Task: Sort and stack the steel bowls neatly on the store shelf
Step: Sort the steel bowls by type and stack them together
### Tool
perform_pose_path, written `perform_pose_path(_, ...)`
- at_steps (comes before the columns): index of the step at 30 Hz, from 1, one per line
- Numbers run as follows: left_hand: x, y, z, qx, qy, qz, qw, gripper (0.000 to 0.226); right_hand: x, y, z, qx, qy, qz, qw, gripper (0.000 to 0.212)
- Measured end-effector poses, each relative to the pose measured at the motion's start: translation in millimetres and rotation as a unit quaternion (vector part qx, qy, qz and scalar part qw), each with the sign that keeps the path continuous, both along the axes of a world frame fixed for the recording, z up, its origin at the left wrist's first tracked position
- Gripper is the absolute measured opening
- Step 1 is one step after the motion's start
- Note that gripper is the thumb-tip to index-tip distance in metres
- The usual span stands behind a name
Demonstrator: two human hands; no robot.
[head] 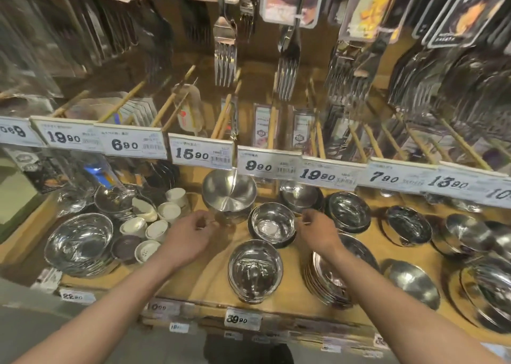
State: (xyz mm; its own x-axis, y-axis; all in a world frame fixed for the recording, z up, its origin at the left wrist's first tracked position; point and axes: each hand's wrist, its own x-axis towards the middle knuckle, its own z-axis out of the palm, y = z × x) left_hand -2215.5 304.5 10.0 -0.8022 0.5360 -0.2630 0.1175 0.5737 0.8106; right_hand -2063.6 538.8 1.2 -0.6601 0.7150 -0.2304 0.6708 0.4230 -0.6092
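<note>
Rightmost steel bowls (pixel 495 289) blurred, cut off by right edge.

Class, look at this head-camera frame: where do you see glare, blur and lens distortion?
Head view: glare streaks the tilted bowl and the hanging forks; bowls at the right edge smear with blur; the price-tag rail bows from wide-angle distortion; the hands stay fairly sharp.

Upper rail price tags (pixel 203 153): 19.90, 6.90, 15.90, 9.90, 19.90, 7.90, 13.90. Shelf-edge tags (pixel 242 319): 22.90, 39.90.
</note>
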Motion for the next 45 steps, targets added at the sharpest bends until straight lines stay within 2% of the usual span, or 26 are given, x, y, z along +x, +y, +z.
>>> perform_pose_path(5, 7, 4, -2, 0.014, -0.022, 0.047, 0.999, 0.007, -31, 24, -18, 0.018, -0.093, 0.057, 0.994, 0.047)
perform_pose_path(15, 14, -3, -15, -0.002, -0.057, 0.113, 0.992, 0.009, -54, 35, -45, 0.060, -0.191, 0.110, 0.974, 0.015)
perform_pose_path(17, 13, -4, -20, -0.003, -0.070, 0.125, 0.990, 0.013, -54, 36, -43, 0.053, -0.184, 0.102, 0.976, 0.020)
perform_pose_path(19, 13, -5, -22, -0.004, -0.083, 0.134, 0.987, 0.015, -55, 36, -39, 0.037, -0.159, 0.097, 0.982, 0.024)
perform_pose_path(22, 10, -5, -21, 0.004, -0.086, 0.128, 0.988, 0.016, -55, 36, -31, 0.018, -0.152, 0.108, 0.982, 0.014)
perform_pose_path(24, 7, -5, -18, 0.015, -0.087, 0.124, 0.988, 0.017, -53, 35, -22, 0.010, -0.131, 0.091, 0.987, 0.020)
perform_pose_path(30, 1, 4, -5, 0.052, -0.081, 0.082, 0.992, 0.014, -16, 36, 9, -0.018, -0.039, -0.009, 0.999, 0.025)
perform_pose_path(34, 7, 27, 3, 0.057, -0.063, 0.027, 0.996, 0.015, 32, 38, 31, -0.053, 0.028, -0.106, 0.993, 0.015)
perform_pose_path(36, 14, 46, 4, 0.069, -0.058, -0.004, 0.996, 0.016, 62, 38, 39, -0.079, 0.066, -0.165, 0.981, 0.013)
perform_pose_path(39, 29, 79, 10, 0.067, -0.063, -0.059, 0.994, 0.016, 110, 39, 47, -0.149, 0.158, -0.256, 0.942, 0.008)
perform_pose_path(42, 49, 114, 15, 0.061, -0.058, -0.137, 0.987, 0.014, 155, 42, 50, -0.178, 0.219, -0.316, 0.906, 0.019)
perform_pose_path(45, 69, 148, 19, 0.033, -0.041, -0.159, 0.986, 0.013, 201, 45, 47, -0.179, 0.264, -0.375, 0.870, 0.016)
